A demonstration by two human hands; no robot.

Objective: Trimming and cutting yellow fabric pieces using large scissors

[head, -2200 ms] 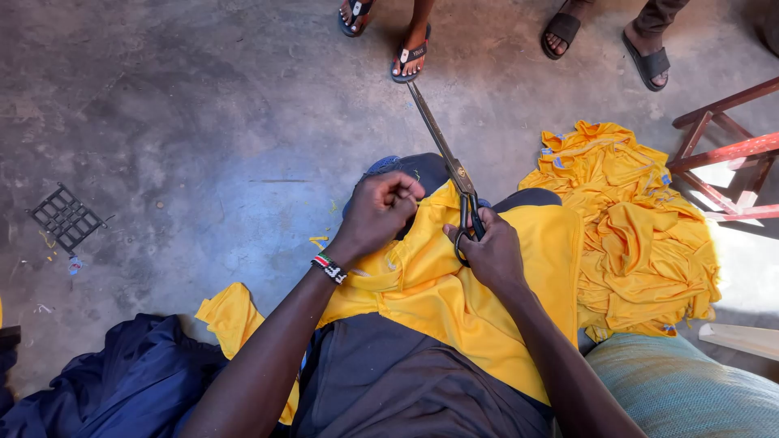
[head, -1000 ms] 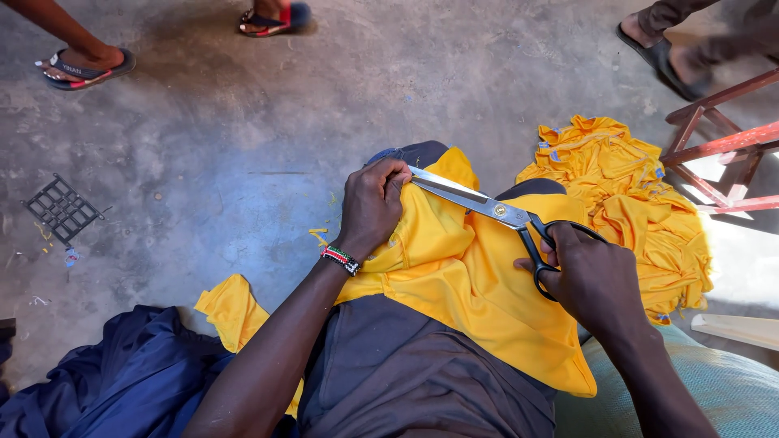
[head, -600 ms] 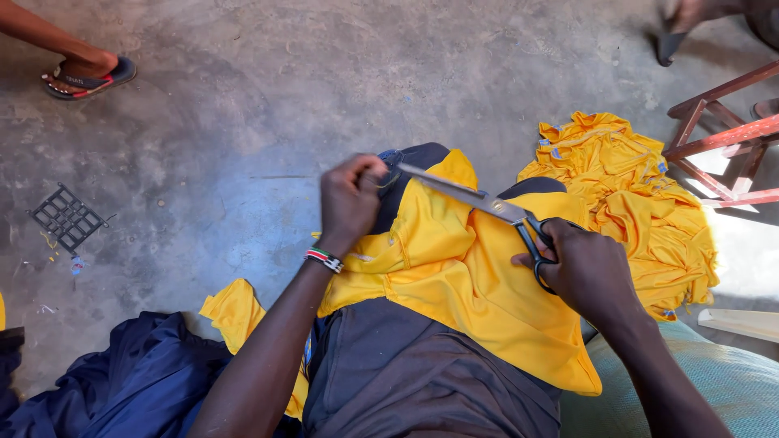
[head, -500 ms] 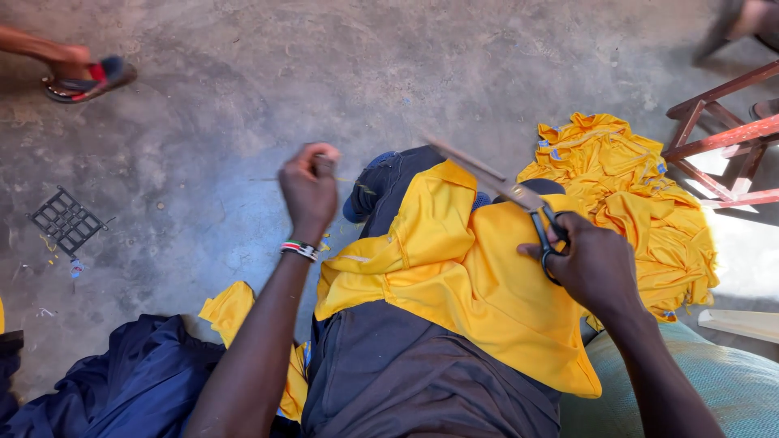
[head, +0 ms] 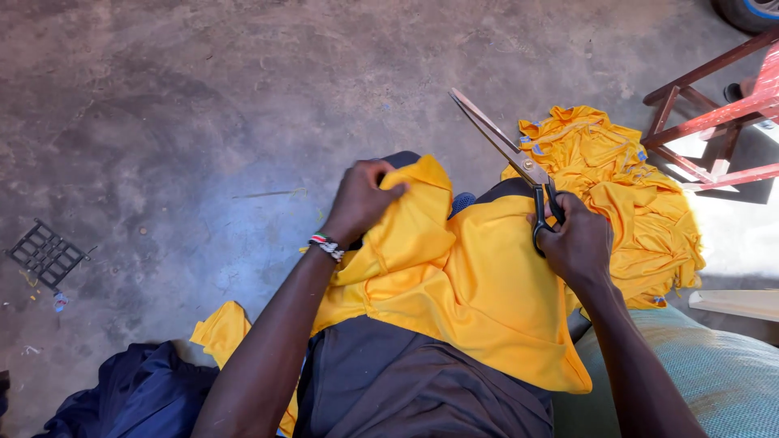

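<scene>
Across our lap lies the yellow garment [head: 479, 284], draped over the knees with its far edge bunched up at the left, and every other place here is told from it. Our left hand [head: 365, 199] is closed on that raised fold at the garment's upper left corner, while our right hand [head: 578, 243] sits at its upper right edge, fingers through the black handles of the tailor's scissors [head: 507, 158]. The blades look shut, and their long axis runs up and leftward from the right hand, over the concrete floor [head: 203, 122] beyond the garment, with the held fold lying to the left of the blades; a heap of yellow cloth [head: 625, 186] rests just right of the garment.
</scene>
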